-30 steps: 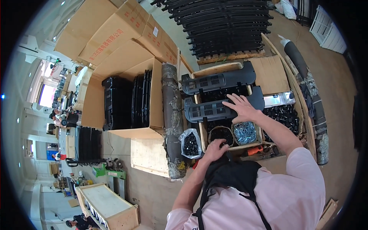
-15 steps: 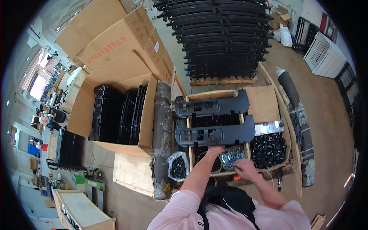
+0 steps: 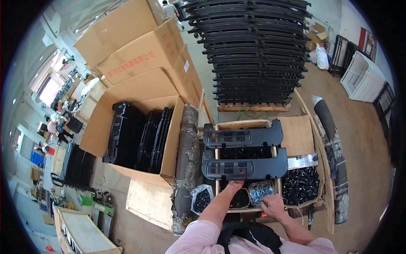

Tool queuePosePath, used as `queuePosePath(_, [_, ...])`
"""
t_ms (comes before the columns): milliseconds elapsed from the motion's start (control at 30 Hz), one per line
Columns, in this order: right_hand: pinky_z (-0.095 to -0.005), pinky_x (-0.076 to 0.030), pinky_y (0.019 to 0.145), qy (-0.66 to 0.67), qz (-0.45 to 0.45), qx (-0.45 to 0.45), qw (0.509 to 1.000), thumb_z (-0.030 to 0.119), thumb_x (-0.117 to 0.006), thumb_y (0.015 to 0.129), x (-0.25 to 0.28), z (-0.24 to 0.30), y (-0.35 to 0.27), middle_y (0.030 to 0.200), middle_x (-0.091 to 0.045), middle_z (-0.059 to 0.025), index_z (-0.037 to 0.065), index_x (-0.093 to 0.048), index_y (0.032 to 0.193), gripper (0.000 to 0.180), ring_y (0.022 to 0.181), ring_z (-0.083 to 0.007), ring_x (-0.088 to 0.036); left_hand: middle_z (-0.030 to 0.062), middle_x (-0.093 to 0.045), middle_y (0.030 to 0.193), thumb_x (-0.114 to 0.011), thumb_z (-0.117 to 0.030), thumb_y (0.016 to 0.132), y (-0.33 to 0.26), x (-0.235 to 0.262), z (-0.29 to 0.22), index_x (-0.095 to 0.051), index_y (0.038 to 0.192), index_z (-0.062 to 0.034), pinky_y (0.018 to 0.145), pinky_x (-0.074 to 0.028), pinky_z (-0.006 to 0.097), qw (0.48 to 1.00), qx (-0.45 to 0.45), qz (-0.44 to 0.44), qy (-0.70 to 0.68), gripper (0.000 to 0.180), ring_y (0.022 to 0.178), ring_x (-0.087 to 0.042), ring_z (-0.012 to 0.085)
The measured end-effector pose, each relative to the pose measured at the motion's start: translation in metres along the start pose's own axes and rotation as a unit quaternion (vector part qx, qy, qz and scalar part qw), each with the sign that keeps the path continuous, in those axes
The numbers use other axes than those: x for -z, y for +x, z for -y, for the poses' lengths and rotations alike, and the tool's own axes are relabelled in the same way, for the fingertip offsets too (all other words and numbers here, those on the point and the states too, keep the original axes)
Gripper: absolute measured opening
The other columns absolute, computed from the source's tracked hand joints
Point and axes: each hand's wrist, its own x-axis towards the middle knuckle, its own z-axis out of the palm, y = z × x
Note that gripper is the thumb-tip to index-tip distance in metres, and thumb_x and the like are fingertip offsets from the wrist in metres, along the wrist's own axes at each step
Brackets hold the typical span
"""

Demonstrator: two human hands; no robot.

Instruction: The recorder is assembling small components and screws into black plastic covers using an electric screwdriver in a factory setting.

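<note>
Two dark grey plastic panels with slotted grilles lie across a wooden bin frame, the far panel (image 3: 243, 138) behind the near panel (image 3: 244, 168). My left hand (image 3: 236, 184) reaches under the front edge of the near panel, its fingers hidden beneath; a skin-toned patch shows through the grille. To the right of it, a small bin of silvery screws (image 3: 259, 190) sits in the frame's front row. My right hand (image 3: 274, 205) is at that bin's near right corner, fingers curled inward among the screws; what they pinch is too small to see.
Right of the screws is a compartment of black round parts (image 3: 300, 186). A bag of small black parts (image 3: 202, 199) stands left, beside a padded post (image 3: 186, 146). An open carton (image 3: 169, 144) holds black panels. Stacked black frames (image 3: 256, 55) rise behind on a pallet.
The view has tilted up, so the scene sits lower in the picture. My right hand's fingers have shifted slightly further in over the screws. My left hand stays under the near panel.
</note>
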Motion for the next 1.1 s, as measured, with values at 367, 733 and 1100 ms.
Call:
queuePosePath(367, [-0.0427,-0.044,0.069,0.006,0.01,-0.013,1.0,0.019,-0.073,0.082,-0.004,-0.006,-0.016,0.082,-0.072,-0.0051,0.015,-0.076,0.084,0.006,0.08,-0.0267,-0.068,0.0127,-0.06,0.147,-0.049,-0.028,0.104,-0.032,0.082,-0.023,-0.065,0.137,-0.0154,0.102,-0.054,0.049,0.992,0.119,0.02,-0.029,0.039,0.133,-0.059,0.0314])
queuePosePath(733, [-0.0443,-0.048,0.072,-0.016,0.025,-0.001,1.0,0.02,-0.072,0.081,-0.01,-0.007,-0.015,0.082,-0.073,-0.0056,0.014,-0.078,0.085,0.009,0.081,-0.0273,-0.069,0.002,-0.038,0.168,-0.036,-0.039,0.107,-0.022,0.062,-0.007,-0.045,0.159,-0.0237,0.123,-0.034,0.046,0.986,0.156,0.043,-0.033,0.055,0.156,-0.034,0.024])
queuePosePath(1100, [-0.0444,-0.049,0.075,-0.027,0.053,-0.034,0.998,0.021,-0.068,0.085,-0.01,-0.008,-0.019,0.085,-0.076,-0.0065,0.017,-0.081,0.088,0.014,0.081,-0.028,-0.071,0.0039,-0.034,0.169,-0.027,-0.041,0.107,-0.043,0.045,-0.028,-0.044,0.158,-0.0204,0.128,-0.023,0.047,0.981,0.086,-0.034,-0.169,0.057,0.157,-0.03,0.025])
